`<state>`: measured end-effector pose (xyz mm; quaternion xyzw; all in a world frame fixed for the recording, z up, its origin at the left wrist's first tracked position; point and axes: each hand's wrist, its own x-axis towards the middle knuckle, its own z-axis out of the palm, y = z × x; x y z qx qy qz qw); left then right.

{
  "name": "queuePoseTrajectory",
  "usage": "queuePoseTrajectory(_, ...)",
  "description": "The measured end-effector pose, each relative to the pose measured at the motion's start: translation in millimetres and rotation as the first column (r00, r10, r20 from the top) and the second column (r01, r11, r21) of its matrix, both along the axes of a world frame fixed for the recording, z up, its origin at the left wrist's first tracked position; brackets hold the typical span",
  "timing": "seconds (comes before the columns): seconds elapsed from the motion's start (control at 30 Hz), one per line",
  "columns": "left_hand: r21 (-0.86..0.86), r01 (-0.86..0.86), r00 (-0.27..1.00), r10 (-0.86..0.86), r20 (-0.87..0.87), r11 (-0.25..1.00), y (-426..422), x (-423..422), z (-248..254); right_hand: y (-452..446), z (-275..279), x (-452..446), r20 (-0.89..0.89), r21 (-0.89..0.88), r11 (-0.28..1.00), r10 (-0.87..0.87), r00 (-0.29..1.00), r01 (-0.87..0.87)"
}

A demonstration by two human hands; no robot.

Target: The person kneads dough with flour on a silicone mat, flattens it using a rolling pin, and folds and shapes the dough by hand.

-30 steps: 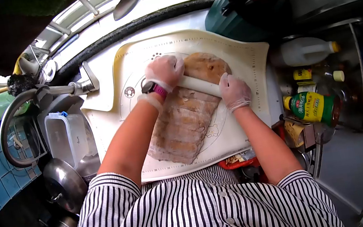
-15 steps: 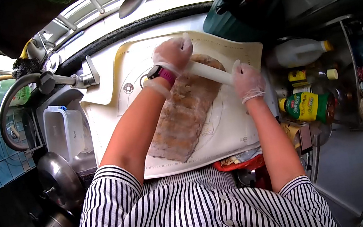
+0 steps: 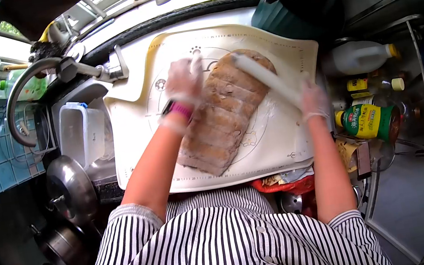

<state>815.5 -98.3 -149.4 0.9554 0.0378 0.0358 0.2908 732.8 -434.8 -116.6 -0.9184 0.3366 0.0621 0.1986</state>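
Observation:
A long brown slab [image 3: 228, 110], which looks like dough with crosswise ridges and a pale dusting, lies slantwise on a cream kneading mat [image 3: 286, 145] printed with circles and measuring marks. My right hand [image 3: 313, 100], in a clear glove, is closed round the near right end of a white rolling pin [image 3: 267, 76]. The pin's other end is free and lies over the slab's upper part. My left hand [image 3: 184, 80], also gloved, is by the slab's left edge, off the pin. It looks open with nothing in it, though motion blurs its fingers.
At left are a sink tap [image 3: 69, 71], a clear plastic tub [image 3: 82, 133] and a metal lid [image 3: 71, 188]. Bottles, including a green-and-yellow labelled one [image 3: 368, 121], crowd the right rack. A teal container [image 3: 285, 15] stands behind the mat, and a red basket [image 3: 287, 184] sits by its front edge.
My left hand has let go of the rolling pin and moved left and down beside the slab. My right hand still holds the pin, now tilted more steeply. The view has shifted slightly.

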Motion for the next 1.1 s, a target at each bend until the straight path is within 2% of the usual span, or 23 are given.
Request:
queuePoseTrajectory(0.1, 0.010, 0.028, 0.938, -0.023, -0.345, 1.000, 65.1, -83.9, 11.5, -44.0, -14.1, -45.1, 0.049, -0.090, 0.996, 0.022, 0.999, -0.018)
queuePoseTrajectory(0.17, -0.115, -0.079, 0.848, 0.007, -0.529, 0.990, 81.7, -132.3, 10.4, -58.8, -37.0, -61.1, -0.009, -0.068, 0.992, -0.106, 0.994, 0.105)
queuePoseTrajectory(0.2, -0.119, -0.082, 0.850, 0.007, -0.526, 0.989, 78.8, -143.9, 16.4, -61.1, -46.3, -66.3, -0.028, -0.064, 0.987, -0.147, 0.989, 0.145)
queuePoseTrajectory(0.27, -0.145, -0.183, 0.824, 0.072, -0.562, 0.972, 68.2, -160.6, 33.1, -56.2, -56.3, -72.9, 0.033, -0.021, 0.933, -0.358, 0.933, 0.359)
queuePoseTrajectory(0.3, -0.145, -0.188, 0.825, 0.076, -0.561, 0.971, 67.2, -158.7, 37.0, -50.3, -51.5, -73.1, 0.034, -0.021, 0.935, -0.353, 0.935, 0.353)
queuePoseTrajectory(0.33, -0.224, -0.231, 0.758, 0.031, -0.651, 0.947, 66.9, -152.5, 39.6, -40.0, -40.9, -72.4, 0.159, -0.192, 0.967, -0.140, 0.977, 0.169)
queuePoseTrajectory(0.37, -0.294, -0.282, 0.682, -0.025, -0.731, 0.913, 65.8, -148.8, 42.8, -28.0, -34.5, -73.1, 0.237, -0.375, 0.927, 0.097, 0.967, -0.001)
queuePoseTrajectory(0.4, -0.357, -0.293, 0.689, -0.063, -0.722, 0.887, 63.7, -148.0, 48.4, -15.2, -36.3, -69.9, 0.235, -0.376, 0.927, 0.102, 0.967, -0.007)
queuePoseTrajectory(0.43, -0.357, -0.295, 0.688, -0.062, -0.723, 0.886, 61.9, -148.7, 47.2, 0.2, -39.3, -62.7, 0.300, -0.421, 0.892, 0.311, 0.902, -0.167)
queuePoseTrajectory(0.47, -0.322, -0.204, 0.748, -0.065, -0.660, 0.925, 60.0, -150.5, 45.4, 17.1, -42.2, -61.5, 0.348, -0.475, 0.822, 0.502, 0.792, -0.312)
queuePoseTrajectory(0.5, -0.277, -0.114, 0.804, -0.076, -0.590, 0.954, 57.9, -151.7, 44.3, 45.1, -34.6, -65.7, 0.329, -0.329, 0.830, 0.548, 0.769, -0.451)
queuePoseTrajectory(0.57, -0.361, -0.192, 0.760, -0.095, -0.643, 0.912, 56.5, -155.7, 41.5, 106.2, 2.1, -79.2, 0.340, -0.025, 0.726, 0.653, 0.677, -0.687)
queuePoseTrajectory(0.6, -0.426, -0.278, 0.766, -0.069, -0.639, 0.861, 56.5, -162.6, 20.6, 132.0, 21.6, -92.3, 0.373, 0.118, 0.615, 0.700, 0.609, -0.780)
queuePoseTrajectory(0.7, -0.551, -0.394, 0.758, -0.080, -0.648, 0.735, 59.0, -168.8, 2.8, 180.7, 27.4, -155.1, -0.059, -0.007, 0.456, 0.888, 0.455, -0.890)
queuePoseTrajectory(0.8, -0.653, -0.468, 0.686, -0.221, -0.694, 0.596, 63.1, -168.3, -5.7, 187.9, -6.7, -171.3, 0.028, -0.081, 0.549, 0.836, 0.549, -0.832)
queuePoseTrajectory(0.83, -0.678, -0.510, 0.626, -0.312, -0.714, 0.529, 64.6, -166.3, -1.9, 187.3, -14.8, -168.0, 0.123, -0.093, 0.564, 0.824, 0.553, -0.821)
queuePoseTrajectory(0.87, -0.681, -0.506, 0.628, -0.316, -0.711, 0.529, 63.9, -170.3, 2.5, 187.5, -22.4, -166.3, 0.217, -0.100, 0.580, 0.806, 0.551, -0.808)
queuePoseTrajectory(0.93, -0.764, -0.592, 0.670, -0.370, -0.644, 0.258, 55.8, -175.9, 32.4, 183.2, -36.5, -159.5, 0.221, -0.094, 0.598, 0.792, 0.569, -0.796)
queuePoseTrajectory(0.97, -0.769, -0.584, 0.671, -0.378, -0.638, 0.259, 53.1, -177.4, 38.3, 180.0, -41.0, -157.9, 0.221, -0.082, 0.616, 0.778, 0.589, -0.783)
queuePoseTrajectory(1.0, -0.750, -0.639, 0.659, -0.383, -0.648, 0.170, 50.5, -178.3, 43.0, 179.8, -27.5, -154.2, 0.406, -0.035, 0.675, 0.683, 0.607, -0.737)
queuePoseTrajectory(1.03, -0.720, -0.689, 0.644, -0.389, -0.659, 0.078, 49.1, -180.7, 49.2, 178.0, -5.0, -151.9, 0.406, -0.042, 0.679, 0.682, 0.608, -0.733)
queuePoseTrajectory(1.07, -0.722, -0.691, 0.636, -0.486, -0.599, -0.014, 49.7, -180.4, 77.4, 173.9, 25.2, -148.1, 0.425, 0.117, 0.694, 0.611, 0.668, -0.710)
queuePoseTrajectory(1.1, -0.729, -0.684, 0.641, -0.489, -0.591, -0.016, 50.9, -180.1, 99.5, 169.5, 56.6, -143.0, 0.432, 0.272, 0.687, 0.539, 0.723, -0.674)
